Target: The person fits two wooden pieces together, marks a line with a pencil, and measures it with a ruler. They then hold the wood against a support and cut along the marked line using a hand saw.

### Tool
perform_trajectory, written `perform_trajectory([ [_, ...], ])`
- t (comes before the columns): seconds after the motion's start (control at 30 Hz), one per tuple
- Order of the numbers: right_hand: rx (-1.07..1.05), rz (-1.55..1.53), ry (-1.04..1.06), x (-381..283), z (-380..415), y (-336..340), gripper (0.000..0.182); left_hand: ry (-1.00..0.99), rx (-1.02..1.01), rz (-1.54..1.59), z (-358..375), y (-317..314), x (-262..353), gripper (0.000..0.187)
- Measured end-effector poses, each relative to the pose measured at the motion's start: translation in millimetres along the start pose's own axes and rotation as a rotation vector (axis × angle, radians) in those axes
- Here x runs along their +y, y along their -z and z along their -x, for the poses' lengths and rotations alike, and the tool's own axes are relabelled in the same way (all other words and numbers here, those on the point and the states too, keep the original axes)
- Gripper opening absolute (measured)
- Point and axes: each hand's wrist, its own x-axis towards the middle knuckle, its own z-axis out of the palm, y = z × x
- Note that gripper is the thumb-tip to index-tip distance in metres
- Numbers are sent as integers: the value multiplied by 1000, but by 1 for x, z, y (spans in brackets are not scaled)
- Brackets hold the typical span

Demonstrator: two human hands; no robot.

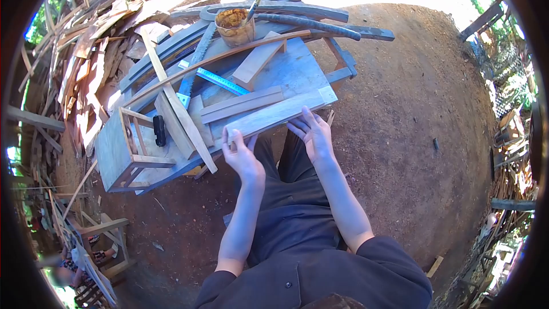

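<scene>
A pale wooden board (277,113) lies along the near edge of the workbench, tilted up to the right. My left hand (245,159) grips its left end, fingers at the near edge. Toward the right end, my right hand (313,135) holds the same board, with the thumb on top and the other fingers partly hidden beneath. Just behind it rests a narrower strip of wood (242,105). A metal ruler or square (222,81) and a handsaw (198,60) lie farther back on the bench.
The workbench (306,68) bears a tub of brown stuff with a brush (235,30), a small wooden stool-like frame (128,149), a black object (159,131) and long crossing slats (177,106). Scrap wood (94,74) is heaped at left. A person (71,269) is at lower left.
</scene>
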Motion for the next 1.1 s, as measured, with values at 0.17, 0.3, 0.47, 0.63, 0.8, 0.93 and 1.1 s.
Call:
perform_trajectory([
  [0.17, 150, 137, 55, 11, -25, 16, 34, 23, -35, -27, 1, -2, -26, 44],
  [0.3, 190, 92, 56, 19, -33, 22, 33, 16, -52, -90, -8, 9, -35, 43],
  [0.47, 180, 111, 76, 18, -39, 20, 31, 34, -95, -233, -14, 20, -27, 46],
  [0.63, 164, 102, 99, 11, -49, 13, 33, -124, -170, -419, -22, 22, -27, 52],
  [0.8, 173, 145, 121, 13, -63, 9, 38, -290, -152, -735, -34, 29, -33, 53],
  [0.93, 227, 143, 171, 15, -58, -3, 45, -499, -69, -869, -32, 24, -37, 54],
  [1.1, 383, 265, 211, 22, -60, 0, 56, -567, -127, -982, -35, 28, -36, 51],
])
